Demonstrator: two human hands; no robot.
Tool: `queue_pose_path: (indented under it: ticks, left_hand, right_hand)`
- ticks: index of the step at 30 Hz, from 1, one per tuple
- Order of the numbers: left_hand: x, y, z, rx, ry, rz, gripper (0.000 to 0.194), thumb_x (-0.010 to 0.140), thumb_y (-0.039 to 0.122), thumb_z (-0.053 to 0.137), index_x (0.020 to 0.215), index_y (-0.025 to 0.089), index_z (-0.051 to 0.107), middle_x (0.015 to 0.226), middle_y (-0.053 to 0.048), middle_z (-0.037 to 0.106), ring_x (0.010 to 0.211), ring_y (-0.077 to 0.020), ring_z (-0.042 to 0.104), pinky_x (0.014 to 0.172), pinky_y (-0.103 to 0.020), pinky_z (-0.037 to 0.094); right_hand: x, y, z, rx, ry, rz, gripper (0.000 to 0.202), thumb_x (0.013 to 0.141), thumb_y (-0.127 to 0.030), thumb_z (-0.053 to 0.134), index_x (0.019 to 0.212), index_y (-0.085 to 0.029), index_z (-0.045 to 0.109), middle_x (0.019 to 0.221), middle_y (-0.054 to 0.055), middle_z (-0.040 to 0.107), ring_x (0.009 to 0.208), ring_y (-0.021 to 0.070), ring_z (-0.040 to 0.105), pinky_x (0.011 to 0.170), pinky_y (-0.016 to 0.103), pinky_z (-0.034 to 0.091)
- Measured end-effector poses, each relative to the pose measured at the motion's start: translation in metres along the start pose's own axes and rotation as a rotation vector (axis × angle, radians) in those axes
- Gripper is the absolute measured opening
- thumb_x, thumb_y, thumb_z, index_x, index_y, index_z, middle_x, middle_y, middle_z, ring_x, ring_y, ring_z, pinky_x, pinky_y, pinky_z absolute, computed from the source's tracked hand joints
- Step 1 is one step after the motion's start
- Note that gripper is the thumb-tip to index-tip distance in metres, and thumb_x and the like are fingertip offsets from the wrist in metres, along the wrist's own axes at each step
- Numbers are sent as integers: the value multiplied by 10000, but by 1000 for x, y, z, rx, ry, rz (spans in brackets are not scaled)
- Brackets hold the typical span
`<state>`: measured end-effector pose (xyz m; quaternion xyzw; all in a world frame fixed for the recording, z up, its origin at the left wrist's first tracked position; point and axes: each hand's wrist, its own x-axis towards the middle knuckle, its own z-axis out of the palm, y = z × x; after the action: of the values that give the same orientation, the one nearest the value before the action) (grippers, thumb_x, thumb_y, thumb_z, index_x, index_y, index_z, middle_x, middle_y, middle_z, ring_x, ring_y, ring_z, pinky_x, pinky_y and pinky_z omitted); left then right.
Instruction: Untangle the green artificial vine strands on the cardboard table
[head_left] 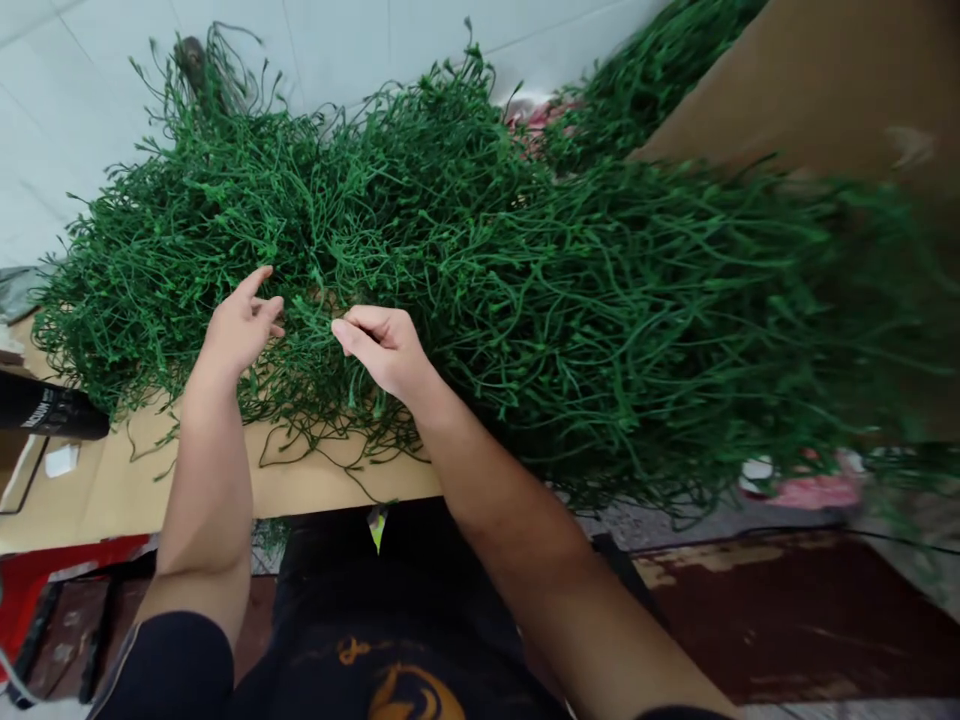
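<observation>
A big tangled heap of thin green plastic-looking stems [585, 290] with small budded tips covers the table. Over the heap's near left part is my left hand [244, 320], its index finger stretched out and the other fingers apart, with nothing held. To its right, my right hand [382, 345] is closed, thumb pressed to the curled index finger. A lighter green sprig [304, 312] lies between the hands and reaches the right fingertips, which seem to pinch its stem. Their exact hold is too small to see clearly.
The cardboard-coloured tabletop [315, 490] shows along the near edge. A dark cylinder [52, 405] lies at the left. A large brown cardboard sheet [825, 90] stands at upper right. Pink bundles [814, 490] lie below the heap, right. A white tiled wall [330, 45] rises behind.
</observation>
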<state>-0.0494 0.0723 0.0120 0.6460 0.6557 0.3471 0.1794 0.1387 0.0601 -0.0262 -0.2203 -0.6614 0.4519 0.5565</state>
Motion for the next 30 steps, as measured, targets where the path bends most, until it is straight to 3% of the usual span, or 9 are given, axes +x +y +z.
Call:
queue_pose_path:
  ticks: [4, 6, 10, 12, 14, 18, 24, 30]
  left_hand:
    - [-14, 22, -19, -38, 116, 64, 389, 845, 447, 461, 1079, 179, 618, 963, -71, 671, 757, -139, 639, 638, -240, 491]
    - [-21, 37, -21, -94, 84, 145, 452, 859, 518, 405, 1050, 176, 630, 992, -77, 675, 851, -151, 639, 701, -246, 502]
    - [-20, 55, -1, -19, -219, 236, 493, 775, 596, 504, 947, 163, 663, 909, -60, 686, 877, -175, 621, 786, -287, 501]
    - [-16, 53, 10, -22, -399, 208, 513, 751, 624, 512, 887, 153, 663, 818, -54, 677, 794, -167, 617, 740, -282, 502]
    - [-15, 46, 15, -88, -502, 160, 533, 777, 640, 455, 839, 145, 644, 725, -48, 648, 699, -148, 599, 672, -265, 490]
    - [-21, 34, 16, -116, -477, 162, 457, 803, 584, 461, 731, 153, 592, 642, -13, 556, 646, -123, 529, 651, -252, 450]
    - [-20, 31, 24, -222, -410, 218, 368, 752, 515, 576, 876, 170, 591, 861, -24, 603, 848, -144, 542, 805, -269, 443]
    - [-18, 24, 29, -229, -345, 218, 378, 814, 531, 494, 708, 169, 527, 716, -12, 570, 744, -124, 557, 754, -272, 469]
  right_hand:
    - [-1, 5, -1, -230, -7, -5, 392, 867, -391, 443, 548, -175, 367, 528, -37, 330, 516, 62, 295, 532, 245, 254]
    - [-2, 7, 1, -347, -52, -50, 368, 865, -340, 453, 551, -174, 353, 539, -35, 333, 526, 66, 295, 547, 253, 245]
    - [-4, 10, 3, -425, -78, -110, 329, 861, -282, 465, 567, -175, 365, 559, -28, 355, 556, 81, 312, 583, 263, 256]
    - [-4, 12, 1, -397, -26, -81, 309, 872, -270, 446, 583, -175, 394, 573, -21, 387, 569, 86, 336, 596, 262, 272]
    - [-3, 14, -2, -350, 58, -38, 319, 885, -295, 429, 591, -176, 401, 578, -20, 395, 570, 86, 351, 592, 259, 282]
    - [0, 15, -3, -248, 152, -21, 366, 894, -383, 412, 591, -182, 377, 571, -26, 379, 563, 78, 357, 575, 250, 293]
    - [1, 10, -4, -72, 150, -4, 475, 833, -604, 411, 607, -186, 422, 570, -28, 349, 569, 80, 357, 569, 250, 325]
    - [1, 10, -4, 56, 162, 38, 477, 798, -630, 457, 626, -186, 463, 592, -17, 369, 582, 82, 367, 539, 239, 333]
